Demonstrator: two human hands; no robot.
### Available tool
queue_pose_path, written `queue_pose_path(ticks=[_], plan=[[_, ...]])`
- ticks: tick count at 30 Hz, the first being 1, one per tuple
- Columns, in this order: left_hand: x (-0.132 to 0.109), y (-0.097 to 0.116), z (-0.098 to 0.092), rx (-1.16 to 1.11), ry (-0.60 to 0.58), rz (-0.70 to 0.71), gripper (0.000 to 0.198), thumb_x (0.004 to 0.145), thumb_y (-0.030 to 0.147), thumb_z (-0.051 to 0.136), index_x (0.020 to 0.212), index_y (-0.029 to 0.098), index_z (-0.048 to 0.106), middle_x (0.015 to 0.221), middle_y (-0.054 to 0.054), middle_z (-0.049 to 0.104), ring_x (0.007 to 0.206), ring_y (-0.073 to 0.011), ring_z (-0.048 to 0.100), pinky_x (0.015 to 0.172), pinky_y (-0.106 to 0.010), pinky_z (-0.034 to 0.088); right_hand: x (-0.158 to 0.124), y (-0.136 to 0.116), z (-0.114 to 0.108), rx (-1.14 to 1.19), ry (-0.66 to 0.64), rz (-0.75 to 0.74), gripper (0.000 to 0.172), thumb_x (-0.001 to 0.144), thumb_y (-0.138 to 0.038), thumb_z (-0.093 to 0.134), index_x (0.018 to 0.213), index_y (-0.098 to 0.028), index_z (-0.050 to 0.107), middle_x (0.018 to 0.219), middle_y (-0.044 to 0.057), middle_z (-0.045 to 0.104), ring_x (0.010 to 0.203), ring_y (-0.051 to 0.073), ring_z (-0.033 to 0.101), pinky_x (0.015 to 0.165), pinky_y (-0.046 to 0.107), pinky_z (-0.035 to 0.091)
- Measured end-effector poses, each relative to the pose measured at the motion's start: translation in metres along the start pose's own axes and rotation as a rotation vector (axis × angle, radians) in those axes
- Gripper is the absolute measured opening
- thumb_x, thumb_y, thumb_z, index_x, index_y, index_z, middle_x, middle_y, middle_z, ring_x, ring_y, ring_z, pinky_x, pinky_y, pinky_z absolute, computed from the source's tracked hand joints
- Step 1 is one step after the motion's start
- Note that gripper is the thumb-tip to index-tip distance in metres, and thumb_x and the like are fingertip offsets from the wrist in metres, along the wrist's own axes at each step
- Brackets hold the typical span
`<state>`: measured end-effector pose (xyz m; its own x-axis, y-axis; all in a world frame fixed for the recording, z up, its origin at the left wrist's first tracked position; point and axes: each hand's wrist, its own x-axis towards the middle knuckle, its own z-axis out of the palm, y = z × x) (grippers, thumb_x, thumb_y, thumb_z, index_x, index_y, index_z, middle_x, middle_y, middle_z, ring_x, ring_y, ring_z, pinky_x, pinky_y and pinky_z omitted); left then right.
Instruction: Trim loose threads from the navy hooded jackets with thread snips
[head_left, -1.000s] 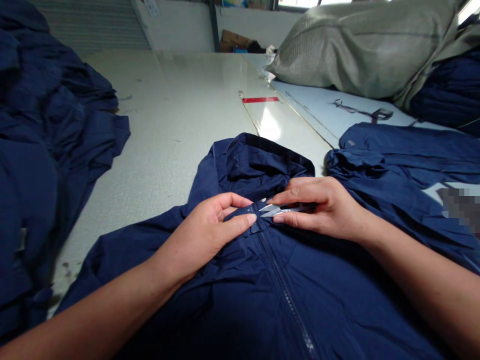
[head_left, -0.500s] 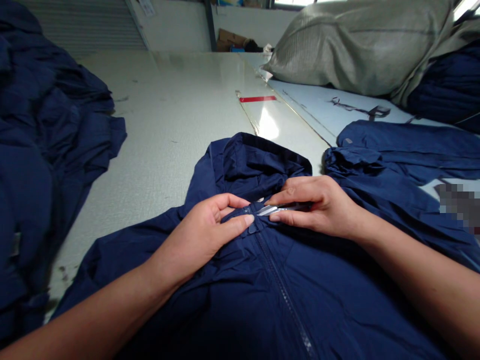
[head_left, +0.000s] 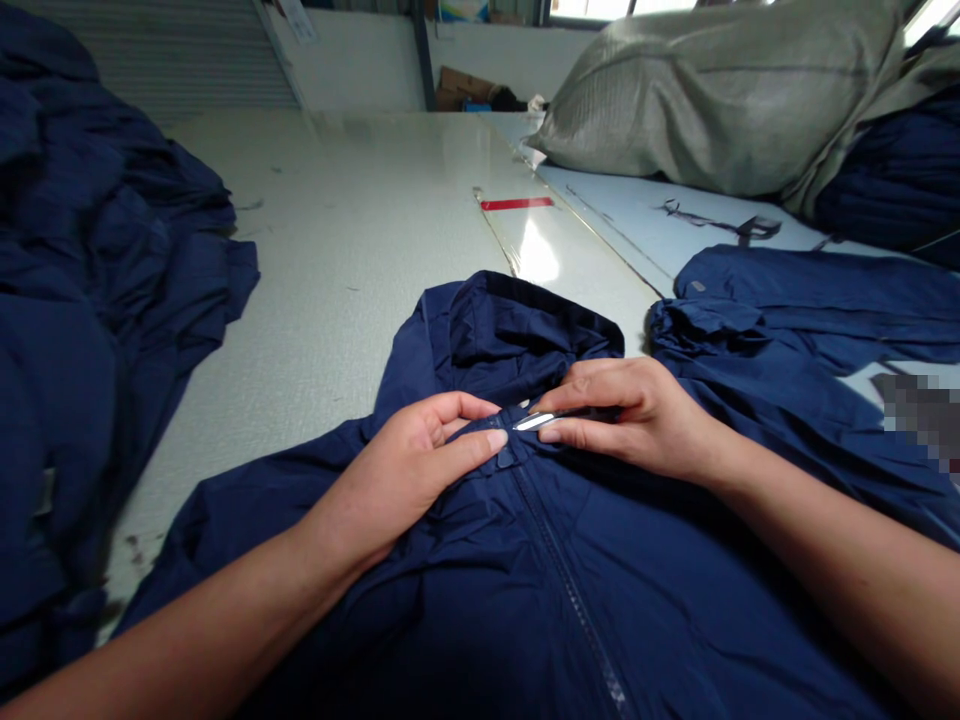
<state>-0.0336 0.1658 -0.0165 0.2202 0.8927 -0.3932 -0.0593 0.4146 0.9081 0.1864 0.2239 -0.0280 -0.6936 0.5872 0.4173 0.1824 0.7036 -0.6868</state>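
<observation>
A navy hooded jacket (head_left: 525, 560) lies front up on the pale table (head_left: 352, 250), its zipper (head_left: 570, 590) running toward me. My left hand (head_left: 412, 470) pinches the fabric at the top of the zipper, thumb and forefinger closed on the collar. My right hand (head_left: 637, 415) grips small metal thread snips (head_left: 534, 421), whose blades are closed and point at the collar right beside my left fingertips. The hood (head_left: 517, 330) is bunched up just beyond both hands.
A heap of navy garments (head_left: 90, 300) fills the left side. More navy jackets (head_left: 810, 320) lie at the right. A big grey sack (head_left: 720, 90) rests at the back right, and a red tape strip (head_left: 517, 203) marks the table's middle.
The snips' blades, apart a second ago, have come together at the collar. Both hands stay in nearly the same place.
</observation>
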Motion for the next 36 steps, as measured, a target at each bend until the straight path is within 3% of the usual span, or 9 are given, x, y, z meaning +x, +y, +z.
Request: queue_pose_path(ticks=[13, 31, 36], plan=[[0.0, 0.0002, -0.0009, -0.006, 0.008, -0.001, 0.023, 0.076, 0.026, 0.078, 0.093, 0.017, 0.066, 0.077, 0.003, 0.073, 0.068, -0.009, 0.065, 0.065, -0.017, 0.051, 0.0011, -0.0007, -0.0035, 0.05, 0.004, 0.093, 0.017, 0.086, -0.025, 0.072, 0.101, -0.017, 0.077, 0.088, 0.007, 0.076, 0.075, 0.014, 0.068, 0.069, 0.024, 0.053], [-0.0013, 0.0, 0.0007, -0.003, -0.007, -0.014, 0.025, 0.076, 0.027, 0.078, 0.096, 0.018, 0.066, 0.081, 0.002, 0.074, 0.073, -0.0111, 0.066, 0.07, -0.02, 0.05, 0.001, -0.0003, -0.0008, 0.06, -0.029, 0.064, 0.017, 0.085, -0.023, 0.074, 0.099, -0.016, 0.077, 0.085, 0.006, 0.075, 0.074, 0.014, 0.068, 0.069, 0.023, 0.053], [-0.0013, 0.0001, -0.0003, -0.04, -0.007, -0.026, 0.021, 0.078, 0.025, 0.076, 0.094, 0.018, 0.066, 0.079, 0.003, 0.073, 0.071, -0.0096, 0.065, 0.07, -0.019, 0.05, 0.0013, -0.0001, -0.0034, 0.106, 0.003, 0.148, 0.018, 0.086, -0.027, 0.073, 0.1, -0.016, 0.077, 0.086, 0.006, 0.074, 0.074, 0.014, 0.066, 0.068, 0.024, 0.052]])
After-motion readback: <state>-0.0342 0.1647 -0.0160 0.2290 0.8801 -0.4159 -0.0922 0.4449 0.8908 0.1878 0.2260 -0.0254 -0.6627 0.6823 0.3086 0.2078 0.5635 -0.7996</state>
